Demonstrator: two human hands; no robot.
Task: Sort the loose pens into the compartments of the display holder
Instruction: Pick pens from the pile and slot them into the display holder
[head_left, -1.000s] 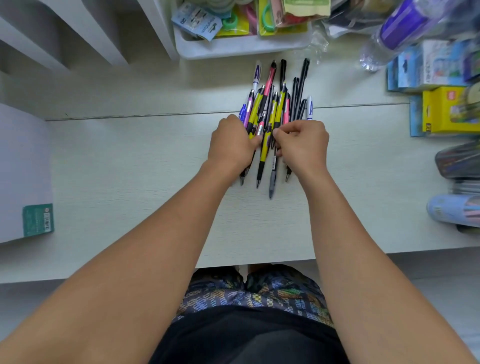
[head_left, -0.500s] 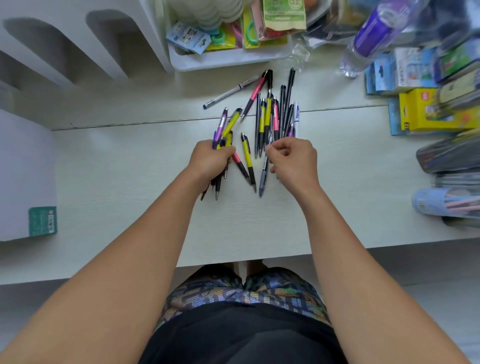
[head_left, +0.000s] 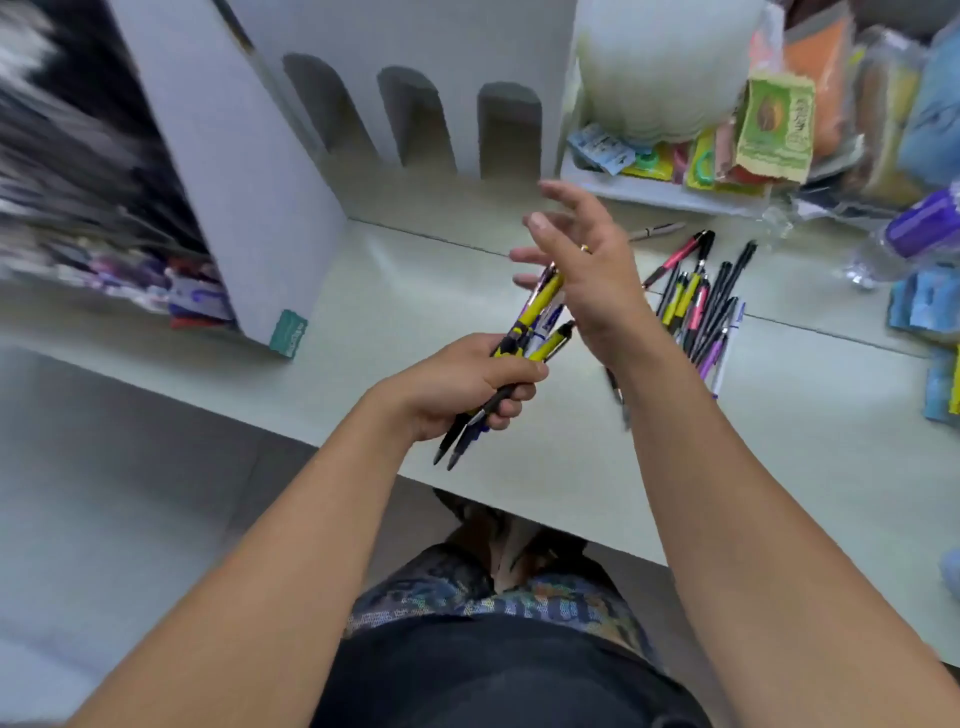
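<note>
You are gripping a bundle of pens (head_left: 524, 343) in your left hand (head_left: 457, 384), fingers curled tight round the lower barrels, likely so the batch is travelling as one lot; your right hand (head_left: 582, 265) is hovering just above and beside the bundle's top ends with fingers spread and holding nothing, probably readying to square the ends or pick one out; the bundle is sitting in the air above the desk (head_left: 395, 312), between you and the white display holder (head_left: 234, 171) at left; its long axis is running diagonally, writing tips pointing down and toward you, clicker ends pointing up and away to the right; the remaining loose pens (head_left: 701, 306) are lying on the desk right of your right hand, mostly side by side, axes running roughly away from you; the holder's compartments at far left are blurring, so their contents are not readable.
</note>
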